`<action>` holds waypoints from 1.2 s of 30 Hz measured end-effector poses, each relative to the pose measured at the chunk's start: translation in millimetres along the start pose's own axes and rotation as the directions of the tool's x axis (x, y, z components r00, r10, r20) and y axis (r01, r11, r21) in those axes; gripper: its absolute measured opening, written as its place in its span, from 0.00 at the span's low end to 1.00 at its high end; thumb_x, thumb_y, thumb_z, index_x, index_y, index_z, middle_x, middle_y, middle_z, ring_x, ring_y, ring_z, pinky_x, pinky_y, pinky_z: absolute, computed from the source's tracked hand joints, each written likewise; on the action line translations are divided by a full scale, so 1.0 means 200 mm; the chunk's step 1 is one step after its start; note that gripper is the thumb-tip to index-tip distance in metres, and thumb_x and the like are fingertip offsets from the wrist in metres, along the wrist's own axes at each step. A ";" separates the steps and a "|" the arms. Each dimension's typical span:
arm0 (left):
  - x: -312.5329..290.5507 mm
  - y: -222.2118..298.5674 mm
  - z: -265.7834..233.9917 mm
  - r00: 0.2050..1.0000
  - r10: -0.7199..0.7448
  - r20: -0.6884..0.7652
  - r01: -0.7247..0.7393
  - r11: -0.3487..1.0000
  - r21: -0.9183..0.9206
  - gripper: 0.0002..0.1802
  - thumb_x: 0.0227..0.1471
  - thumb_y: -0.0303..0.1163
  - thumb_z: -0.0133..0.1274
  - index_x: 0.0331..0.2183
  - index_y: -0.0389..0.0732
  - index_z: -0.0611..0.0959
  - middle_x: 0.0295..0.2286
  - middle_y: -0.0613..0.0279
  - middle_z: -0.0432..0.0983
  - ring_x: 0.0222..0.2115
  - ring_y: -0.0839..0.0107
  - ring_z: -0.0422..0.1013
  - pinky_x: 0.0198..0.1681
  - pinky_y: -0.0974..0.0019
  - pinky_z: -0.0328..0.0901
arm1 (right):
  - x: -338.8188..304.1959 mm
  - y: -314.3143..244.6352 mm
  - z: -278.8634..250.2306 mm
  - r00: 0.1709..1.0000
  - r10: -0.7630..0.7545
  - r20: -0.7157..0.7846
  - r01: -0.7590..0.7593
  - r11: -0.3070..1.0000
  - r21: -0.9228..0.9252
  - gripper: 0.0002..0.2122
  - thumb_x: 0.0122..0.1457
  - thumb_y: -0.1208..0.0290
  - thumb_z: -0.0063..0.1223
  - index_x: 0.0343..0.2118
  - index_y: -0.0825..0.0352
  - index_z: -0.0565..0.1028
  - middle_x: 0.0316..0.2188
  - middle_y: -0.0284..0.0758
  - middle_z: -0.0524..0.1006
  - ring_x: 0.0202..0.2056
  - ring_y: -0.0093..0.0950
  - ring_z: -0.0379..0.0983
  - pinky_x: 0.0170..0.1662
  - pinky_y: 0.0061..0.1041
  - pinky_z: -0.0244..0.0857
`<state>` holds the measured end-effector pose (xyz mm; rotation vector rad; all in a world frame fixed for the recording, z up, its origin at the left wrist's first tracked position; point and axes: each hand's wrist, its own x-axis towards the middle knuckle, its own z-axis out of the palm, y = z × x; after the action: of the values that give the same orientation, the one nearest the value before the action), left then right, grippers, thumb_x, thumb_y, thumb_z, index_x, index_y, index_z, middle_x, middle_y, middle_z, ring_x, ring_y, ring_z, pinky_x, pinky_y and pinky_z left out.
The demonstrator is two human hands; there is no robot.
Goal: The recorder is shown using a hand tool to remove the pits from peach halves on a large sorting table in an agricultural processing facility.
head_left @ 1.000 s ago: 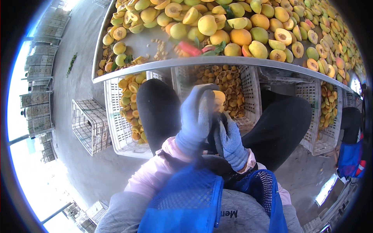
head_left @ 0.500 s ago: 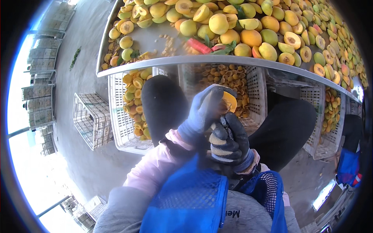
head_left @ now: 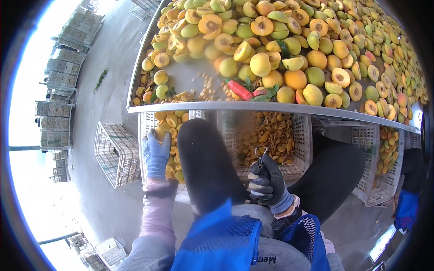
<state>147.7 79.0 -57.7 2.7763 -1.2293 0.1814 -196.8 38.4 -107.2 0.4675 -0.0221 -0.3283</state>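
My left hand (head_left: pixel 156 154), in a blue-grey glove, is over the left crate (head_left: pixel 143 122) of yellow peach halves (head_left: pixel 172 123). Its thumb and fingers are apart, with fruit showing between their tips; I cannot tell whether it touches any. In front of my body, my right hand (head_left: pixel 267 183), gloved in dark grey and blue, is closed round the handle of a pitting tool (head_left: pixel 261 152). A looped metal end rises from that fist. Between my knees stands another crate (head_left: pixel 302 135), holding brownish-orange fruit pieces (head_left: pixel 276 135).
A metal-edged table (head_left: pixel 217 105) ahead bears whole and halved peaches (head_left: pixel 260 64), loose pits (head_left: pixel 208 88) and a red wrapped object (head_left: pixel 239 89). An upended crate (head_left: pixel 117 153) stands on the floor at left. Farther right are another fruit crate (head_left: pixel 384 189) and a person's leg (head_left: pixel 412 165).
My left hand has left the right one and swung left to the fruit crate; the peach half it held no longer shows clearly. My right hand keeps the tool, its loop now in view.
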 end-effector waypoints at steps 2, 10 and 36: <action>0.02 0.24 -0.07 0.998 0.021 -0.055 -0.040 0.927 -0.373 0.23 0.50 0.38 0.55 0.47 0.37 0.74 0.40 0.48 0.68 0.35 0.58 0.71 0.38 0.63 0.68 | 0.02 -0.03 -0.07 1.000 0.008 0.015 -0.008 1.000 -0.003 0.25 0.64 0.47 0.31 0.37 0.65 0.74 0.14 0.25 0.59 0.10 0.16 0.49 0.10 0.15 0.45; 0.51 1.20 -0.01 0.922 0.375 0.100 -0.344 0.910 -0.232 0.29 0.43 0.50 0.59 0.43 0.43 0.75 0.37 0.52 0.75 0.37 0.56 0.73 0.39 0.56 0.66 | 0.02 -0.10 -0.03 0.936 -0.129 -0.328 0.080 0.984 -0.161 0.24 0.61 0.44 0.36 0.32 0.64 0.73 0.12 0.24 0.57 0.09 0.17 0.49 0.10 0.16 0.45; -0.42 0.92 -0.20 0.818 0.489 0.301 0.321 0.045 -0.946 0.24 0.56 0.38 0.44 0.51 0.34 0.67 0.42 0.56 0.68 0.36 0.72 0.67 0.43 0.72 0.61 | 0.09 0.10 0.26 0.733 -0.667 0.134 0.079 -0.112 -0.991 0.13 0.59 0.71 0.46 0.43 0.73 0.68 0.34 0.48 0.75 0.37 0.42 0.73 0.39 0.30 0.65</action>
<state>-47.1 23.4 -23.6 1.3312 -0.9054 -1.1983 -178.2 25.9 -52.1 -1.0477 0.8369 -0.7605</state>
